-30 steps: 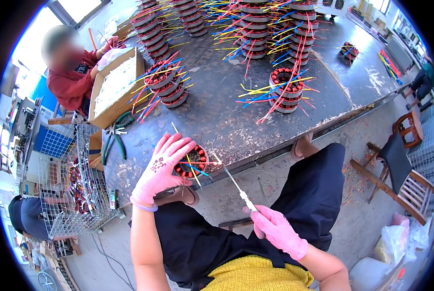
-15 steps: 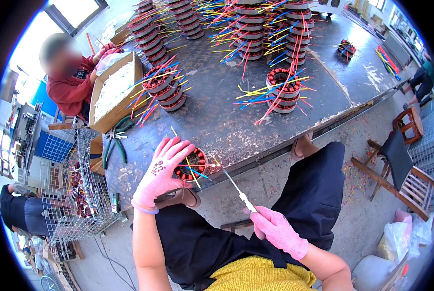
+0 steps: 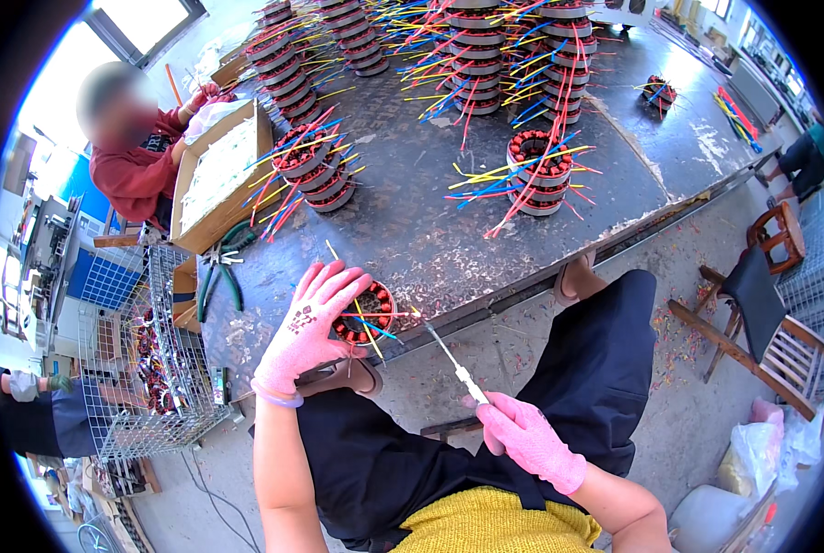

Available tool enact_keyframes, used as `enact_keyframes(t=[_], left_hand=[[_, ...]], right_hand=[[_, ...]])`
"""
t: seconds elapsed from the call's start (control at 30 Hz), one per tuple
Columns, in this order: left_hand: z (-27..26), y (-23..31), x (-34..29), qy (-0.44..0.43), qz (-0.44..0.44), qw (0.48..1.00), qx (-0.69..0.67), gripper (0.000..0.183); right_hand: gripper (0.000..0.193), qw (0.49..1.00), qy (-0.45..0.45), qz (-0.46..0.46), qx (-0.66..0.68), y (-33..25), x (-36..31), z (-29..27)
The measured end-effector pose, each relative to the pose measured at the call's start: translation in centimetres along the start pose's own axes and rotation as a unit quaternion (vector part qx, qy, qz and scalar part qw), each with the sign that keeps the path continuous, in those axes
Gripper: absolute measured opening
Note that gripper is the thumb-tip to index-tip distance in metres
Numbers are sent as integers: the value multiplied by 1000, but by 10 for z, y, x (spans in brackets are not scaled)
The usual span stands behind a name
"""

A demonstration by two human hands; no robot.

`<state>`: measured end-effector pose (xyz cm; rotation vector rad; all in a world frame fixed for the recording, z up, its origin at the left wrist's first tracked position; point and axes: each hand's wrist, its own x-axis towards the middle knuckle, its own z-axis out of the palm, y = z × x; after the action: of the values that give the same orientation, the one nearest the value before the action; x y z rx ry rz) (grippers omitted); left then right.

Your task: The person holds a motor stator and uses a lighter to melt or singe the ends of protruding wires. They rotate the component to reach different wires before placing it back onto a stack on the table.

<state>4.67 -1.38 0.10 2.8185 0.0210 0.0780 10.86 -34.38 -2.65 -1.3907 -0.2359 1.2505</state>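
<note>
A wound motor stator [image 3: 386, 299], a ring with red insulation and short red, yellow and blue wires, stands at the table's near edge. My left hand [image 3: 312, 318], in a pink glove, is closed on its left side, fingers over the far rim and thumb at the near side. In my pink-gloved right hand [image 3: 527, 438] is a white-handled tool [image 3: 465, 380] with a thin metal shaft, held over my lap. Its tip points up and left, just right of the stator near the wire ends. Whether it touches a wire I cannot tell.
Stacked stators [image 3: 472, 55] with coloured leads stand along the far side; shorter stacks [image 3: 539, 175] sit nearer. Green-handled pliers [image 3: 218, 267] lie left, beside a cardboard box [image 3: 186, 235]. A wire basket [image 3: 158, 369] stands below. A co-worker [image 3: 140, 166] sits across; a wooden chair [image 3: 753, 318] is right.
The tool's tip has shifted slightly right and down, and the stator's wires lie a little differently. At the lower left, another person's arms have moved toward the wire basket.
</note>
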Motion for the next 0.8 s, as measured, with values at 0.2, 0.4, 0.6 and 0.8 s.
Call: enact_keyframes(t=[0.2,0.4,0.6,0.8], left_hand=[[-1,1,0,-1,-2,1000,0,105],[0,1,1,0,-3,1000,-2,105],[0,1,0,3,-2,1000,-2,105],[1,-1,0,6,9,1000,5,104]], right_hand=[[38,1000,3,2,-15,-3,-1,1],[39,1000,1,-3,-15,-3,0,0],[38,1000,3,-6,2,3,2,0],[40,1000,-2,-6,2,4,3,0]])
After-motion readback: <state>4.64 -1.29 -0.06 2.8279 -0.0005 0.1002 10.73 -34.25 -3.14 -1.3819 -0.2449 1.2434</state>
